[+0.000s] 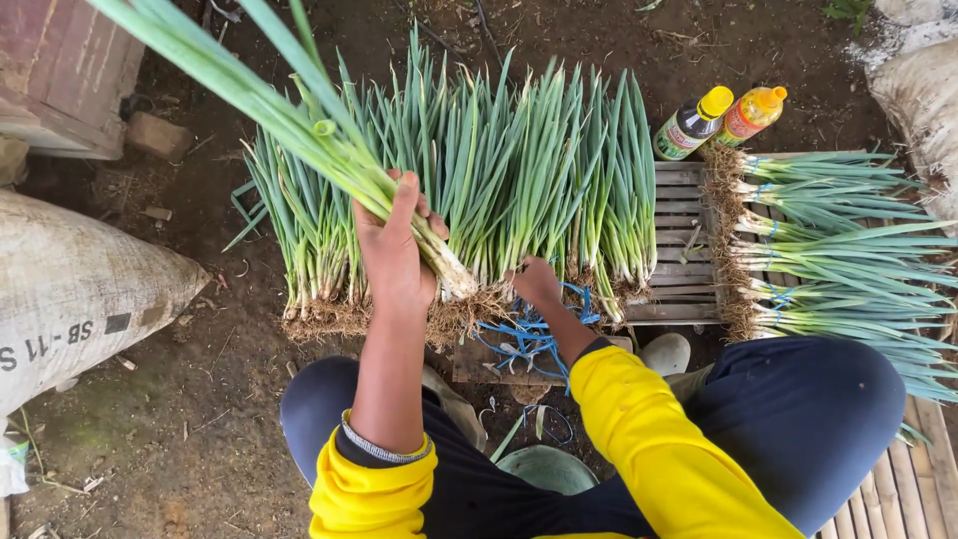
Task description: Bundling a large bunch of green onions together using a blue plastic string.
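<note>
My left hand [394, 255] grips a bunch of green onions [289, 115] near the white stems, its long leaves slanting up to the top left. My right hand [537, 282] reaches down into the roots of a wide row of green onions [499, 170] laid on the ground, close to a tangle of blue string [524, 334]. Whether that hand holds a stalk or string is hidden. Yellow sleeves and dark trousers show at the bottom.
Tied green onion bundles [838, 250] lie on a wooden slat pallet [679, 260] at the right. Two bottles with yellow caps [718, 120] lie behind it. A grey sack [70, 289] sits at the left, a brick-red box [60, 70] at top left.
</note>
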